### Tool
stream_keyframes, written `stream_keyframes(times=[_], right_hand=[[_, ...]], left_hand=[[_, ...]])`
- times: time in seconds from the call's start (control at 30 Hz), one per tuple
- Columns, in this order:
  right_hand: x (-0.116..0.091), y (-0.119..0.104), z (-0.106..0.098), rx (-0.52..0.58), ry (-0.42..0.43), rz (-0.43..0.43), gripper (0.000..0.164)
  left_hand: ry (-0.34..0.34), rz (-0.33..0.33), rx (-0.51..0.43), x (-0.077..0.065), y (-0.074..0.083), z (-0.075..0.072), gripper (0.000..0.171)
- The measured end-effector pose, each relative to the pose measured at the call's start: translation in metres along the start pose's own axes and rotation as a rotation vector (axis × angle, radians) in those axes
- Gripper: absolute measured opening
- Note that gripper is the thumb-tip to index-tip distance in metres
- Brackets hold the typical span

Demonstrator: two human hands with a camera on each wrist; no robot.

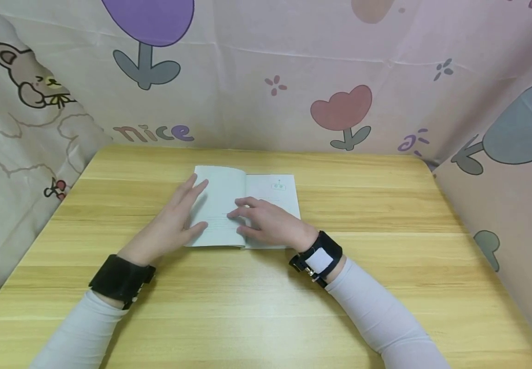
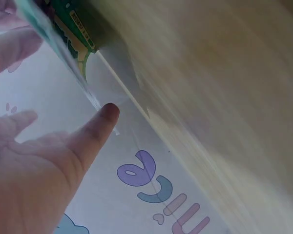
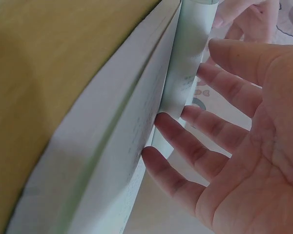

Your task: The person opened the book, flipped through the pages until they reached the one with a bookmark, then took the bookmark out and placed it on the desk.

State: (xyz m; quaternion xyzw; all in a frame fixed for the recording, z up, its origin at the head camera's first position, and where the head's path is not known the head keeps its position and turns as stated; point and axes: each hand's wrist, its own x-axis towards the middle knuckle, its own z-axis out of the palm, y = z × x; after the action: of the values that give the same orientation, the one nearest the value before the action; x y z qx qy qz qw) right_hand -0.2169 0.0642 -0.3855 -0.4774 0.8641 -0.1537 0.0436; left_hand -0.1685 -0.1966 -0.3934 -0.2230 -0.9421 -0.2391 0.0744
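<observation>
An open book lies on the wooden table, with lines of print on its left page and a small green drawing on the right one. My left hand is at the book's left edge, fingers spread and fairly straight. In the left wrist view, its thumb is close to the page edge, beside a green and yellow printed cover. My right hand reaches over the right page to the middle fold. The right wrist view shows its loosely bent fingers touching the pages, pinching nothing. The fold is partly hidden.
The light wooden table extends all round the book. Behind it hangs a printed cloth with flowers and lettering, and similar cloth covers both sides. Black straps with cameras sit on both wrists.
</observation>
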Motion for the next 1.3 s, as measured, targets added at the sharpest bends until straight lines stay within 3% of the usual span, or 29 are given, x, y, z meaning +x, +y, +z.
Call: stream_keyframes(times=[0.13, 0.27, 0.63, 0.93, 1.3], right_hand=[[0.000, 0.000, 0.000, 0.000, 0.001, -0.011, 0.040], [0.001, -0.001, 0.000, 0.001, -0.004, -0.006, 0.040], [0.002, -0.001, -0.001, -0.007, -0.020, 0.012, 0.042], [-0.002, 0.006, -0.006, 0.080, -0.021, 0.059, 0.042], [-0.012, 0.026, -0.036, 0.001, 0.078, 0.199, 0.042]], left_hand=[[-0.032, 0.083, 0.058, -0.002, 0.000, 0.003, 0.064], [-0.085, 0.102, 0.068, -0.003, 0.002, 0.003, 0.047], [-0.202, 0.022, 0.012, -0.005, 0.003, 0.003, 0.056], [-0.221, 0.012, 0.009, -0.005, 0.002, 0.004, 0.059], [-0.220, 0.025, 0.018, -0.006, 0.003, 0.004, 0.058]])
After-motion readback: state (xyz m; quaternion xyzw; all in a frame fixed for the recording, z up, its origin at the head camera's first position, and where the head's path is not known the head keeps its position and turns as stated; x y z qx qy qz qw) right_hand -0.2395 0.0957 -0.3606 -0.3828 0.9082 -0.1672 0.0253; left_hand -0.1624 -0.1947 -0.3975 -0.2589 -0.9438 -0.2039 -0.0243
